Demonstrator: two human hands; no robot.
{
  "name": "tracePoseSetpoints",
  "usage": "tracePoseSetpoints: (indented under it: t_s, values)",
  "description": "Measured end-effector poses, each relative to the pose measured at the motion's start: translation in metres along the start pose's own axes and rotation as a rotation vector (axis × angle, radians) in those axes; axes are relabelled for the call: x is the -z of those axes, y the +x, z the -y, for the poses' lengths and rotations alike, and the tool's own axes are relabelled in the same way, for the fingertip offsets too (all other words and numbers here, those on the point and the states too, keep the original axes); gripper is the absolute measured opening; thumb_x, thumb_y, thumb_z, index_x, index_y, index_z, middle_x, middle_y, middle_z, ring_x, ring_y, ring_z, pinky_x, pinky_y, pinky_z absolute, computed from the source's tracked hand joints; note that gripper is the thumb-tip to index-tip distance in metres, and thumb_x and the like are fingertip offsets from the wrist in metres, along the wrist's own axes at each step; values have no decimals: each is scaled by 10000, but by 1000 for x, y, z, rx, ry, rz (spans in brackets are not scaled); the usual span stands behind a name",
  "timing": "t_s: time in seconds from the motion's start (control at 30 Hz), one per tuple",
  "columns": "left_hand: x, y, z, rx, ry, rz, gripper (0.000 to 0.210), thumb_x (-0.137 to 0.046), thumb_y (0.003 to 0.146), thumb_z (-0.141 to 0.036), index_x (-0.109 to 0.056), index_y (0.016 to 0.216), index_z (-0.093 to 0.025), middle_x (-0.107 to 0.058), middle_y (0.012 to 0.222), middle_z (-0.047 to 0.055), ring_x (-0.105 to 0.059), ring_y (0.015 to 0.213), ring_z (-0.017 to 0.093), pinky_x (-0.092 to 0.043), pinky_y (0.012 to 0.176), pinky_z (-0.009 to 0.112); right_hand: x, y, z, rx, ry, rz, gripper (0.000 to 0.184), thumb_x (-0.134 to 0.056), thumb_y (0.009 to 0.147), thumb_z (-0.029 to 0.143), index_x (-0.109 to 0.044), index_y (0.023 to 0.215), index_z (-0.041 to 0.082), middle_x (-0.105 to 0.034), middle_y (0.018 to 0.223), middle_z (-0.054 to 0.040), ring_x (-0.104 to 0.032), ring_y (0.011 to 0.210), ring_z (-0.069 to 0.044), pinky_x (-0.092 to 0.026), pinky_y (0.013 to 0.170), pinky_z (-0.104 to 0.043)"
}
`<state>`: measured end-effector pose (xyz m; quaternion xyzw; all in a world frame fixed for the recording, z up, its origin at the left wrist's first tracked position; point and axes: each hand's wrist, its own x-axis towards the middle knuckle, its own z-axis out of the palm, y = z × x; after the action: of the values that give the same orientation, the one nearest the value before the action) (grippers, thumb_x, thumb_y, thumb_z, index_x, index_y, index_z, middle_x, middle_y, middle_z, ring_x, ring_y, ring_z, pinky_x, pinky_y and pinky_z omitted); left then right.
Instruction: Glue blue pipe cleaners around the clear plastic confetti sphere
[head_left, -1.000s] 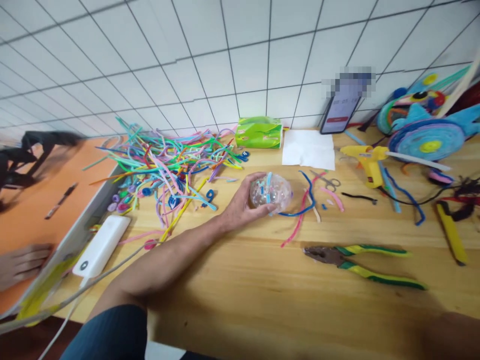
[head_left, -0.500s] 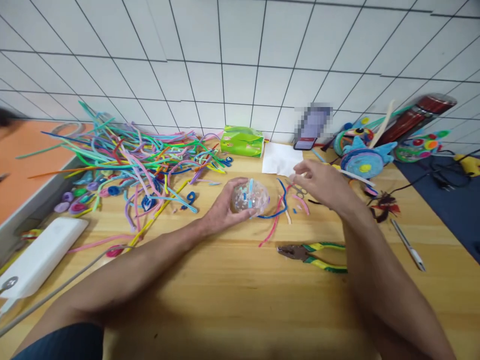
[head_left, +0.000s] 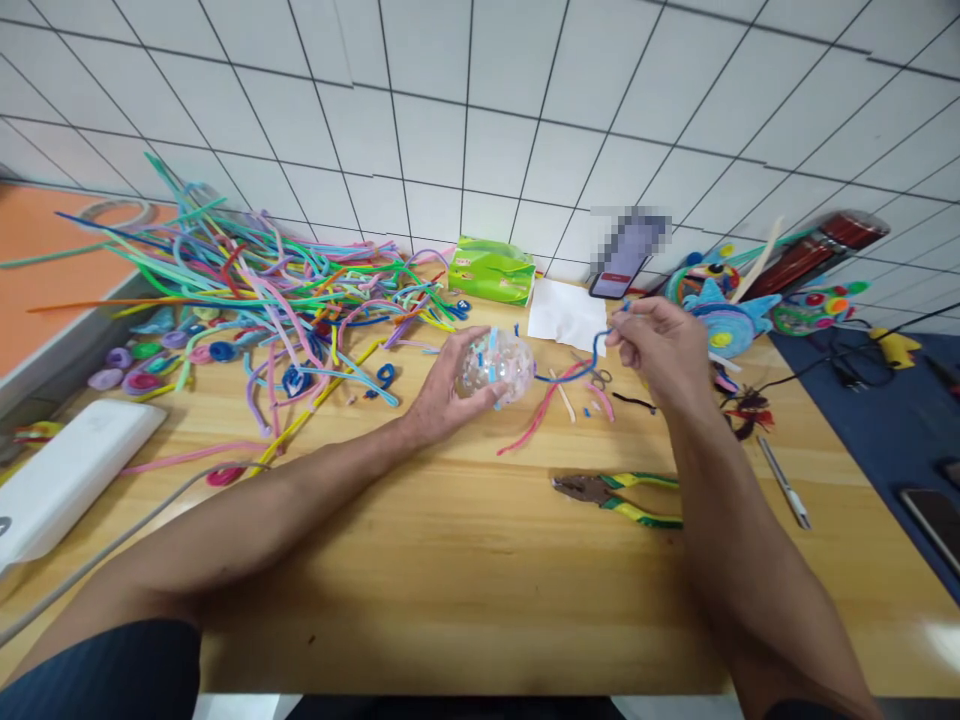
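My left hand point(head_left: 448, 398) is wrapped round a clear plastic ball point(head_left: 514, 362) with light blue strips and small coloured bits on it. In a pinch, my right hand point(head_left: 660, 345) holds the upper end of a dark blue pipe cleaner point(head_left: 571, 376). That pipe cleaner curves down and left to the ball's right side; whether it is fastened there I cannot tell. Below it on the wooden table point(head_left: 450, 600) lies a pink-red pipe cleaner point(head_left: 536, 430). A pair of scissors point(head_left: 601, 377) rests just beneath my right hand, partly hidden.
Pliers point(head_left: 600, 490) with yellow-green handles lie in front, a pen point(head_left: 784, 482) to their right. Many pipe cleaners point(head_left: 300, 285) are heaped at left near a white power bank point(head_left: 82, 470). Behind stand a green tissue pack point(head_left: 491, 272), white paper point(head_left: 566, 315) and a phone point(head_left: 628, 260); decorated crafts point(head_left: 724, 330) at right.
My right hand has taken hold of the blue pipe cleaner and lifted its end up and to the right. My left hand still holds the ball. The view has shifted slightly.
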<state>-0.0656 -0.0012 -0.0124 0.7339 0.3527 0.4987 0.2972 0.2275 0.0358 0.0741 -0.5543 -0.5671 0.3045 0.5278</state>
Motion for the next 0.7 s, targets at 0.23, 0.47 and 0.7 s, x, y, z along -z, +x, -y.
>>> tracePoseSetpoints:
  t_s: [0.23,0.47,0.7]
  values:
    - [-4,0,-1,-8,51,124,696,-767,908,-435,-480,1500,-208,-570,1488,162,-566,1415,340,-454,1237,538,-1,-11,37,78,247,46,179,-826,793,332,-756,929,238,-827,942,-31,-703,621,-130,-552,508,-237]
    - [-7,0,2,-97,71,156,725,-775,903,-442,-461,1519,-224,-561,1501,174,-545,1434,354,-457,1234,569,-39,-33,31,177,125,182,159,-831,812,288,-738,932,242,-777,838,3,-691,667,-139,-595,597,-271]
    - [-8,0,8,-173,67,137,762,-800,889,-448,-441,1533,-254,-568,1475,170,-558,1419,351,-474,1210,570,-64,-39,28,73,99,370,277,-884,762,397,-763,964,250,-731,785,14,-656,679,-154,-577,648,-305]
